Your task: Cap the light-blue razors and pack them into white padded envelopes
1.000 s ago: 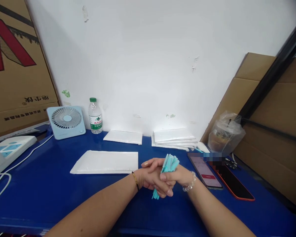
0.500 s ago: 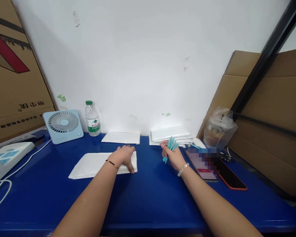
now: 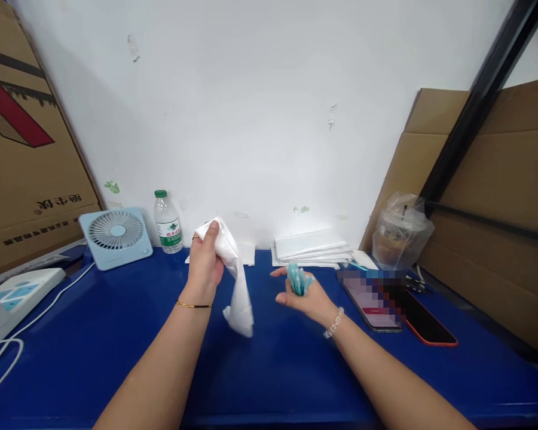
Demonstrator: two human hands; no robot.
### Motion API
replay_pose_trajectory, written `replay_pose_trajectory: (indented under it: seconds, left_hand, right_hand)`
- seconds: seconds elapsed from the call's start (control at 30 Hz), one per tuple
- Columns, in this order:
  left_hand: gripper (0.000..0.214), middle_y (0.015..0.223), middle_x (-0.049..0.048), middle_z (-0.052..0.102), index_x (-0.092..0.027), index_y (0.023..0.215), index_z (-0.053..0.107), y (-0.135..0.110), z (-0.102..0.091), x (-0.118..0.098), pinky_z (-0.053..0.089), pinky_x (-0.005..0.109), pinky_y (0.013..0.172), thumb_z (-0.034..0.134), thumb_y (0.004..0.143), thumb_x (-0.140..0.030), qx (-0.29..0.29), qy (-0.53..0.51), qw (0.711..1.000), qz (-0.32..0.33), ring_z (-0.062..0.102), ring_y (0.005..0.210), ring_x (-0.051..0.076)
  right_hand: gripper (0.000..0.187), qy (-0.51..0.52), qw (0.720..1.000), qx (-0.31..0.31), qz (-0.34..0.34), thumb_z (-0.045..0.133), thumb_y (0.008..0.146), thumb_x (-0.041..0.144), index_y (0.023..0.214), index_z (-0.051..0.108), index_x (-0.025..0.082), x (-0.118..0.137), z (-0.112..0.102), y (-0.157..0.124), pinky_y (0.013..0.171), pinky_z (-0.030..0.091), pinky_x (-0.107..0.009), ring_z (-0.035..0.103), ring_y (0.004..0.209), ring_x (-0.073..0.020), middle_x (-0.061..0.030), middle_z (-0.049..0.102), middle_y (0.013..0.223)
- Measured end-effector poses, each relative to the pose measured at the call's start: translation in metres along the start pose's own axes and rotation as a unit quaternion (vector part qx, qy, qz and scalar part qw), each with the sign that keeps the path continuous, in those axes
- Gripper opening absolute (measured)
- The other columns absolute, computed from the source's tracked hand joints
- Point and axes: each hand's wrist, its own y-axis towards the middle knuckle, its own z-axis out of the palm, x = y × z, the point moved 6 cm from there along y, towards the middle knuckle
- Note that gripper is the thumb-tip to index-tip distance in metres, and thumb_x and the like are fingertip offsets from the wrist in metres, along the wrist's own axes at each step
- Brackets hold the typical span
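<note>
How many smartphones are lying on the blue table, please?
2: a lit-screen smartphone to the right of the right hand, and an orange-edged smartphone beside it, farther right.

Single head-worn view, facing forward and down across tabletop [image 3: 278, 370] from close by; wall [image 3: 251, 119] fills twelve o'clock, tabletop six.

Passable: front middle of glossy blue worktop [image 3: 269, 376], also left part up to thin white cable [image 3: 74, 288]. Gap between left hand [image 3: 205, 260] and right hand [image 3: 312, 298] narrowed by limp white pouch [image 3: 240, 292]. Back edge blocked: square light-blue plastic fan [image 3: 116, 234], clear green-capped bottle [image 3: 168, 227], stacked flat white packets [image 3: 311, 245]. Right: flat red-edged black phone [image 3: 433, 325].
</note>
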Motion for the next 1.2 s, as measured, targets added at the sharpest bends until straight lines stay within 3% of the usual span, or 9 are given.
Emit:
replay_pose_trajectory:
  seconds: [0.13, 0.23, 0.33, 0.43, 0.63, 0.8, 0.97, 1.07, 1.2]
  left_hand:
    - [0.036, 0.091, 0.0038, 0.063, -0.017, 0.095, 0.054, 0.011, -0.03, 0.022, 0.049, 0.027, 0.081, 0.069, 0.068, -0.037, -0.15, -0.037, 0.986, -0.063, 0.06, 0.091, 0.015]
    - [0.04, 0.091, 0.0049, 0.063, -0.018, 0.096, 0.054, 0.017, -0.041, 0.038, 0.051, 0.027, 0.079, 0.068, 0.069, -0.043, -0.161, -0.029, 0.979, -0.117, 0.06, 0.092, 0.017]
    - [0.051, 0.1, 0.0069, 0.061, -0.02, 0.101, 0.053, 0.014, -0.032, 0.048, 0.049, 0.034, 0.084, 0.06, 0.069, -0.059, -0.08, -0.084, 0.978, -0.172, 0.057, 0.1, 0.021]
    - [0.06, 0.109, 0.0102, 0.059, -0.019, 0.108, 0.053, -0.009, -0.001, 0.058, 0.043, 0.041, 0.092, 0.052, 0.07, -0.067, 0.071, -0.178, 0.952, -0.24, 0.053, 0.108, 0.026]
    - [0.073, 0.118, 0.016, 0.055, -0.011, 0.118, 0.051, -0.071, 0.05, 0.072, 0.031, 0.047, 0.1, 0.068, 0.061, -0.054, 0.289, -0.257, 0.854, -0.347, 0.048, 0.112, 0.033]
    - [0.057, 0.097, 0.0151, 0.063, -0.008, 0.102, 0.058, -0.064, 0.035, 0.081, 0.042, 0.044, 0.089, 0.059, 0.068, -0.054, 0.131, -0.268, 0.872, -0.387, 0.06, 0.09, 0.028]
    - [0.046, 0.073, 0.0081, 0.062, -0.013, 0.085, 0.057, -0.052, 0.018, 0.084, 0.05, 0.038, 0.064, 0.053, 0.072, -0.057, -0.013, -0.225, 0.894, -0.388, 0.061, 0.064, 0.022]
    - [0.042, 0.069, 0.0063, 0.06, -0.014, 0.083, 0.056, -0.058, 0.022, 0.085, 0.049, 0.036, 0.057, 0.051, 0.075, -0.055, -0.018, -0.198, 0.896, -0.397, 0.06, 0.059, 0.021]
    - [0.032, 0.067, 0.0058, 0.06, -0.013, 0.08, 0.055, -0.07, 0.029, 0.092, 0.049, 0.033, 0.056, 0.05, 0.078, -0.045, -0.009, -0.199, 0.883, -0.424, 0.06, 0.059, 0.021]
  right_hand:
    - [0.045, -0.109, 0.993, 0.012, -0.037, 0.077, 0.054, 0.038, 0.092, 0.062, 0.021, 0.012, 0.018, -0.004, 0.054, 0.036, -0.023, 0.045, 0.058, -0.0111, 0.0041, 0.053, 0.066]
    - [0.023, -0.075, 0.994, -0.075, 0.0, 0.071, 0.063, 0.038, 0.071, 0.061, 0.018, 0.001, 0.008, 0.0, 0.051, 0.035, -0.023, 0.045, 0.054, -0.011, 0.0031, 0.053, 0.059]
    - [0.028, 0.175, 0.973, -0.116, 0.1, 0.068, 0.067, 0.036, 0.058, 0.05, 0.018, -0.025, -0.004, 0.004, 0.039, 0.029, -0.02, 0.032, 0.039, -0.0064, 0.007, 0.039, 0.042]
    - [0.036, 0.399, 0.896, -0.072, 0.178, 0.067, 0.07, 0.034, 0.052, 0.041, 0.018, -0.041, -0.003, 0.006, 0.034, 0.024, -0.018, 0.019, 0.032, -0.0031, 0.011, 0.026, 0.033]
    - [0.04, 0.501, 0.826, -0.02, 0.257, 0.067, 0.071, 0.029, 0.049, 0.035, 0.017, -0.051, 0.016, 0.005, 0.033, 0.023, -0.016, 0.018, 0.032, -0.0017, 0.0103, 0.03, 0.032]
    - [0.031, 0.417, 0.89, -0.068, 0.173, 0.067, 0.072, 0.036, 0.061, 0.046, 0.017, -0.041, 0.006, 0.007, 0.035, 0.023, -0.016, 0.019, 0.034, -0.0024, 0.0119, 0.028, 0.039]
    - [0.015, 0.06, 0.993, -0.09, -0.037, 0.066, 0.073, 0.031, 0.08, 0.062, 0.018, 0.007, -0.017, -0.001, 0.045, 0.036, -0.02, 0.042, 0.045, -0.0066, 0.005, 0.049, 0.053]
    - [0.022, -0.11, 0.988, -0.022, -0.106, 0.061, 0.076, 0.028, 0.096, 0.065, 0.019, 0.026, -0.007, -0.007, 0.059, 0.045, -0.026, 0.056, 0.062, -0.0138, -0.0019, 0.064, 0.072]
    - [0.02, -0.125, 0.978, -0.08, -0.146, 0.056, 0.081, 0.028, 0.095, 0.066, 0.02, 0.036, -0.014, -0.014, 0.063, 0.048, -0.029, 0.06, 0.068, -0.0164, -0.0044, 0.067, 0.081]
